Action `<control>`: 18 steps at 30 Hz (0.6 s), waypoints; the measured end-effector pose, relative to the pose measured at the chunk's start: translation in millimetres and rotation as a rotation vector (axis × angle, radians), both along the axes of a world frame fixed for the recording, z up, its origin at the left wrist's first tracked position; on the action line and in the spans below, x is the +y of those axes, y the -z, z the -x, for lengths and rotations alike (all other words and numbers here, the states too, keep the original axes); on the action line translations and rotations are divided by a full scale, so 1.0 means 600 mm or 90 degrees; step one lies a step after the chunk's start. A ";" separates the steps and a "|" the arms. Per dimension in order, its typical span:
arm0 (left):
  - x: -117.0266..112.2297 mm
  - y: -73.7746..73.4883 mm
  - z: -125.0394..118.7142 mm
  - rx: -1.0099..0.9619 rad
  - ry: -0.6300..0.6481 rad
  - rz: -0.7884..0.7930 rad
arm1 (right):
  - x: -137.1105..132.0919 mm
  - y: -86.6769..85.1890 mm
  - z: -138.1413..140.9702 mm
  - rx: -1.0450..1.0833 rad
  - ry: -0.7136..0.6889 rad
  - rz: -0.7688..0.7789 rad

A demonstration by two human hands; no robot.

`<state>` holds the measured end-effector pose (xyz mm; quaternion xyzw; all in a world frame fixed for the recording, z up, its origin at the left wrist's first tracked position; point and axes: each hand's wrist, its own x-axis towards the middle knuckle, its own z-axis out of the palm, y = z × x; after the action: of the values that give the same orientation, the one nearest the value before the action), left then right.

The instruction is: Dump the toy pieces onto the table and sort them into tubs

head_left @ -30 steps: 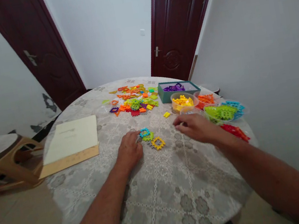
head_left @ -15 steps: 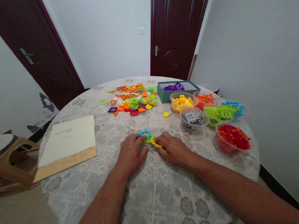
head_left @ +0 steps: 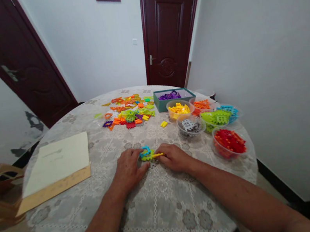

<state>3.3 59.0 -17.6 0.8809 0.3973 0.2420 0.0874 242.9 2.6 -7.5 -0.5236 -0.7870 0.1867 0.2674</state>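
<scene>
Grey patterned cloth [head_left: 161, 225] under two hands and a small cluster of coloured plastic pieces.
On its left lies a pale sheet [head_left: 60, 155] with faint drawing; at the far side, a mixed heap of pieces [head_left: 130, 115] sits beside a green box [head_left: 163, 106]. The left hand [head_left: 128, 168] has its index finger against the blue piece, thumb set apart; whether it grips, I cannot tell. The right hand [head_left: 175, 157] pinches the yellow piece between thumb and fingers. Clear tubs [head_left: 222, 151] stand to the right. Between the hands, the blue piece [head_left: 146, 148] overlaps the lime piece [head_left: 147, 157], and the yellow piece [head_left: 158, 154] is seen nearly edge-on.
</scene>
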 end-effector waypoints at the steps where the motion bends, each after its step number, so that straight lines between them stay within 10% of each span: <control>1: -0.001 -0.001 -0.001 0.005 -0.005 0.004 | 0.001 0.000 -0.001 0.026 0.008 0.003; 11: -0.005 0.000 -0.003 0.016 -0.013 0.000 | 0.002 -0.098 -0.033 0.484 0.135 0.343; 18: -0.007 -0.004 -0.002 0.003 0.000 0.014 | 0.058 -0.190 -0.122 0.188 0.269 0.184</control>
<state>4.3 55.0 -14.9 0.8803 0.4004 0.2357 0.0958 316.3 37.3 106.5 -0.6755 -0.5783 0.3114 0.3350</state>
